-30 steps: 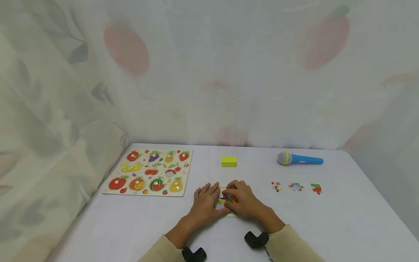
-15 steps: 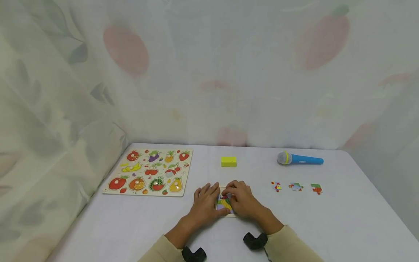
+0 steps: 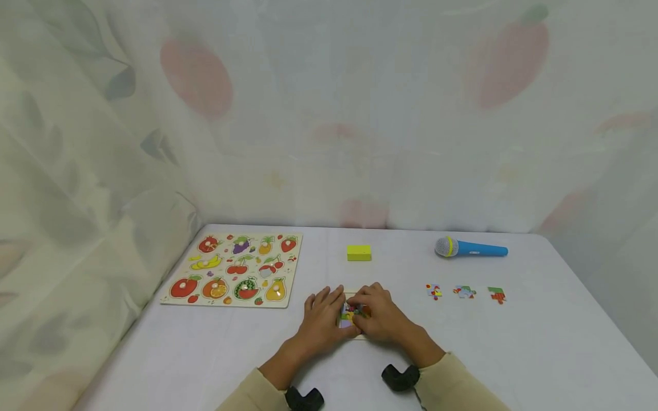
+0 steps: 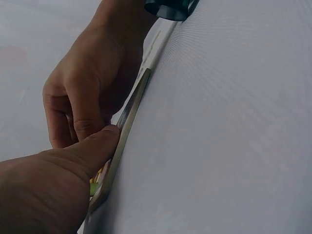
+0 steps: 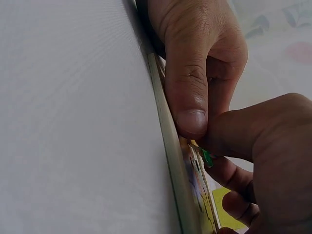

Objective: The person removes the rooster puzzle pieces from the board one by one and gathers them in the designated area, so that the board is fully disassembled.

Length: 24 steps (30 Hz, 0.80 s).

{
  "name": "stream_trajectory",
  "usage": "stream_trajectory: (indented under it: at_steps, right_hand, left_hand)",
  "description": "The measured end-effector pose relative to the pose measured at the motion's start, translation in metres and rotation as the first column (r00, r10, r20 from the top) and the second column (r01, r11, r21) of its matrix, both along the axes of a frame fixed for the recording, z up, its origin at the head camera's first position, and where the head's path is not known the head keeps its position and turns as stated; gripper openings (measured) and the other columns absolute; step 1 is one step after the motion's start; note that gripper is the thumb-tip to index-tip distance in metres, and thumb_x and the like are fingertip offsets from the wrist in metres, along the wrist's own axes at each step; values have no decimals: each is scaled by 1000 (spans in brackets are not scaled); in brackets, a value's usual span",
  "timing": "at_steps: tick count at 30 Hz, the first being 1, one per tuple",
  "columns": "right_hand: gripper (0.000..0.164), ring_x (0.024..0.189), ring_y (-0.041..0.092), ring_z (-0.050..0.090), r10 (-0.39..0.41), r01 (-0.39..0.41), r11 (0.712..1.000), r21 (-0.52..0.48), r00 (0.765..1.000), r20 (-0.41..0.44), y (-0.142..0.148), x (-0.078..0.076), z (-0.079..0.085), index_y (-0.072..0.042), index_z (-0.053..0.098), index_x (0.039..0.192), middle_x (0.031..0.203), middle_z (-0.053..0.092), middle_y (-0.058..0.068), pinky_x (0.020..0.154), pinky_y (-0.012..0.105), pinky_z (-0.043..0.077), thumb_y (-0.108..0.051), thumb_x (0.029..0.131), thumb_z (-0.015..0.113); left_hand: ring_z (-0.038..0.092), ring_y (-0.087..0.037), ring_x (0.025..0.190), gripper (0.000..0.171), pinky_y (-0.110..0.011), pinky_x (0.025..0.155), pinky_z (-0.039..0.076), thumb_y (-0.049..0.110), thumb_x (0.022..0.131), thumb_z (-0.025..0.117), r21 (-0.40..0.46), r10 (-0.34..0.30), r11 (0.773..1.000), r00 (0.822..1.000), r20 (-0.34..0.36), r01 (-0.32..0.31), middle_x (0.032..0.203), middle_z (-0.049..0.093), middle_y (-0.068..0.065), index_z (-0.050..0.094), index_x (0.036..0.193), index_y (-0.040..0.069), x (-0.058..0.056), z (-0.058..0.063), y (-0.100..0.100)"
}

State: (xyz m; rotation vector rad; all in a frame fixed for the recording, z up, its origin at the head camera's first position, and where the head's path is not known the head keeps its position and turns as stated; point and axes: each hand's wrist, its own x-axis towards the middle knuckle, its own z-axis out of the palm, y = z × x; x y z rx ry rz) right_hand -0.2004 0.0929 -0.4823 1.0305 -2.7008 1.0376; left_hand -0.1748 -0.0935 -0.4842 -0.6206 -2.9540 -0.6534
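Note:
A small jigsaw board (image 3: 347,324) with a colourful picture lies on the white table in front of me, partly hidden by both hands. My left hand (image 3: 321,321) rests along its left side, fingers extended, with the thumb pressing near the front edge. Over the right part bends my right hand (image 3: 382,317), thumb and fingertips pinching a puzzle piece (image 5: 207,158) that shows a bit of green in the right wrist view. Most of that piece is covered by fingers. In the left wrist view, the left thumb (image 4: 100,148) lies on the board's pale rim (image 4: 127,127).
Three loose puzzle pieces, a left (image 3: 434,291), a middle (image 3: 465,292) and a right one (image 3: 497,294), lie to the right. Behind them is a blue toy microphone (image 3: 478,249). A yellow block (image 3: 358,253) sits behind the board; a fruit puzzle board (image 3: 281,274) lies left.
The right thumb and fingers shift slightly right, uncovering more of the picture half a second ago, then back left over it. The left hand stays in place.

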Motion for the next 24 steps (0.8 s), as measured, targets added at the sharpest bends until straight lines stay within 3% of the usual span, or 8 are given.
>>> stream_trajectory:
  at_steps: [14,24]
  right_hand:
    - [36,88,13,43,37,-36,996,84,999,-11,-1,-3,3,-9,71,116,98,57,-6,80,41,34,-22,83,75]
    - [31,91,11,44,8,-6,999,52,999,-34,5,3,13,-10,72,112,99,58,-8,80,42,34,-18,82,73]
  left_hand:
    - [30,-38,135,78,-63,102,18,57,80,70,-3,-5,1000,1000,2,5,147,42,-10,53,137,6,-1,1,-2]
    - [29,-36,136,80,-62,103,18,59,80,69,-14,-4,1000,1000,12,4,148,41,-8,53,137,5,-1,-4,-1]
